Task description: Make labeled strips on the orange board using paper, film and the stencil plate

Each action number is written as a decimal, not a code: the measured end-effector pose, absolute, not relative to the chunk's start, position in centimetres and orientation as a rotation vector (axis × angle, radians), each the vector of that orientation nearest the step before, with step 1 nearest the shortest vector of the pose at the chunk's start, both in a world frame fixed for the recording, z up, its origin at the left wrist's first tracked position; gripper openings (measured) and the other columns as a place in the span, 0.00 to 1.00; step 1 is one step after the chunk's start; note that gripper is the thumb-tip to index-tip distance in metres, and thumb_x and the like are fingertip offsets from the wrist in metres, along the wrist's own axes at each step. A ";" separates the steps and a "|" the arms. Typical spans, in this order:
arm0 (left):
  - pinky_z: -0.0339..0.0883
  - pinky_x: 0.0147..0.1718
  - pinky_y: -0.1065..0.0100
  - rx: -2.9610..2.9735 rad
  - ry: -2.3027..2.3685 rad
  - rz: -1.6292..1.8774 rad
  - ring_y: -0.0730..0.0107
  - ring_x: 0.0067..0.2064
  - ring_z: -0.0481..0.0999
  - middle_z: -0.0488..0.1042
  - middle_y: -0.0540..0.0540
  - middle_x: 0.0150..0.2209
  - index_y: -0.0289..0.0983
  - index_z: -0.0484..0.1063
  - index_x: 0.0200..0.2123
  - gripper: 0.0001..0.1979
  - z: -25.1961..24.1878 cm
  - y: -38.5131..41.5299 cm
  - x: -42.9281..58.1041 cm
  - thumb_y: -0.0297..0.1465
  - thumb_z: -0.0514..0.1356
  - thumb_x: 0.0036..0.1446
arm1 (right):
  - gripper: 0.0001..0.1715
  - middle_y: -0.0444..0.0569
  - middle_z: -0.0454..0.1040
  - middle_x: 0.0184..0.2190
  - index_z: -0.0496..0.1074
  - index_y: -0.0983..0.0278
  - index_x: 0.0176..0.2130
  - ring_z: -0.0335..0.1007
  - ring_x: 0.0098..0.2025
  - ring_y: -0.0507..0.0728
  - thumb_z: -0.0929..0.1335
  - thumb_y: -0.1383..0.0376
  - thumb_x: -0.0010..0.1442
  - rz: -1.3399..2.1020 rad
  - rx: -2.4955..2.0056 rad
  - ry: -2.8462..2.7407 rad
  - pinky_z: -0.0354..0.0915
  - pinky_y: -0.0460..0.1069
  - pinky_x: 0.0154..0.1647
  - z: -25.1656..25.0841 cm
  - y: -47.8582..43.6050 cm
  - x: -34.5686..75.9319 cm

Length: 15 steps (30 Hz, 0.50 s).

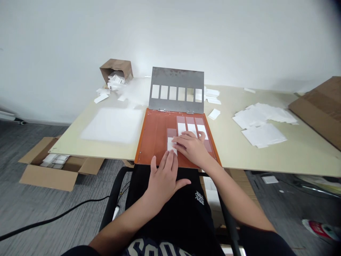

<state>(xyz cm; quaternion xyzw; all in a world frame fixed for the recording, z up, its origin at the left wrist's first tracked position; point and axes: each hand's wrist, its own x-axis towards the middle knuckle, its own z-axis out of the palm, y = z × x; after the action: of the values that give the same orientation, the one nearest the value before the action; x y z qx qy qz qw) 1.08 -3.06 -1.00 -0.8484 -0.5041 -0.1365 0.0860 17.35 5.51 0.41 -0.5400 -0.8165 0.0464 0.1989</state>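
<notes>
An orange-framed board (154,131) lies at the table's near edge, with a grey hinged metal plate (178,76) raised behind it. That plate has a row of several rectangular cut-outs. Several white cards, among them one white card (182,128), rest on strips of clear film on the board. Another white card (172,145) lies left of them, on its own strip. My left hand (163,179) is stretched out, its fingertips at this card's lower edge. From the right, my right hand (193,149) reaches over the board, fingers apart, fingertips touching the same card.
White sheets (263,124) lie in a pile on the right of the table, beside a large cardboard box (319,106). At the back left, a tipped carton (117,65) spills white pieces. An open cardboard box (55,176) sits on the floor. A stack of white film (114,124) lies left.
</notes>
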 end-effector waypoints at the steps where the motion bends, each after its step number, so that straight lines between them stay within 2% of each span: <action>1: 0.51 0.61 0.48 -2.524 -1.503 -0.412 0.53 0.63 0.66 0.66 0.38 0.64 0.33 0.65 0.62 0.40 -1.0 -3.0 1.1 0.56 0.38 0.65 | 0.14 0.48 0.80 0.48 0.77 0.55 0.43 0.67 0.56 0.65 0.62 0.59 0.70 0.122 -1.510 -2.284 0.39 0.69 0.58 0.4 5.5 17.3; 7: 0.51 0.60 0.46 -2.520 -1.496 -0.405 0.51 0.61 0.67 0.69 0.37 0.62 0.32 0.66 0.62 0.40 -1.0 -2.7 1.3 0.57 0.40 0.64 | 0.13 0.47 0.80 0.47 0.77 0.54 0.44 0.67 0.56 0.65 0.63 0.60 0.70 0.058 -1.502 -2.302 0.39 0.69 0.58 0.4 5.5 17.3; 15: 0.56 0.55 0.49 -2.476 -1.490 -0.399 0.51 0.61 0.67 0.68 0.37 0.62 0.32 0.67 0.61 0.41 -1.1 -2.6 1.7 0.57 0.40 0.64 | 0.12 0.49 0.81 0.44 0.76 0.58 0.43 0.67 0.54 0.64 0.63 0.60 0.69 -0.045 -1.479 -2.353 0.40 0.67 0.58 0.4 5.6 17.2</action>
<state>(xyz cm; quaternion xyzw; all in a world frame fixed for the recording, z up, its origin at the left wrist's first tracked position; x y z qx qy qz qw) 1.75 -2.63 -1.13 -0.8435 -0.5075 -0.1360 0.1118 17.20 5.60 0.39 -0.5233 -0.8328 -0.0158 0.1800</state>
